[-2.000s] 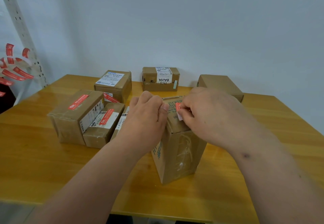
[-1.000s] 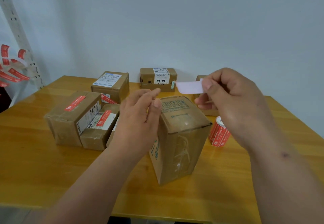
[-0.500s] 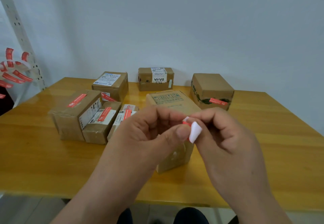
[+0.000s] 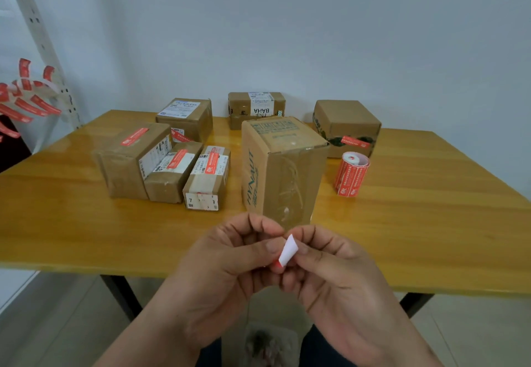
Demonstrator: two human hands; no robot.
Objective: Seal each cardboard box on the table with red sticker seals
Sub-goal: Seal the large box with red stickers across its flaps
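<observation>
Brown cardboard boxes (image 4: 283, 165) sit on a honey-yellow wooden table (image 4: 431, 208) — several wear red seals. The sticker roll (image 4: 351, 177) is red with white print — the held sticker (image 4: 287, 251) shows white backing, red edge.

This looks like a small packing room where parcels get ready to be sent. A shiny yellow wooden table (image 4: 86, 223) stands against a plain pale wall (image 4: 316, 36). On it sit many brown cardboard boxes (image 4: 284, 171), and some have white mailing labels (image 4: 178, 108) with small print. A roll of red sticker seals (image 4: 351, 177) stands on the table near the boxes. On the left is a white metal rack post with holes (image 4: 37, 27), and loose red sticker strips (image 4: 26, 102) hang by it.
</observation>
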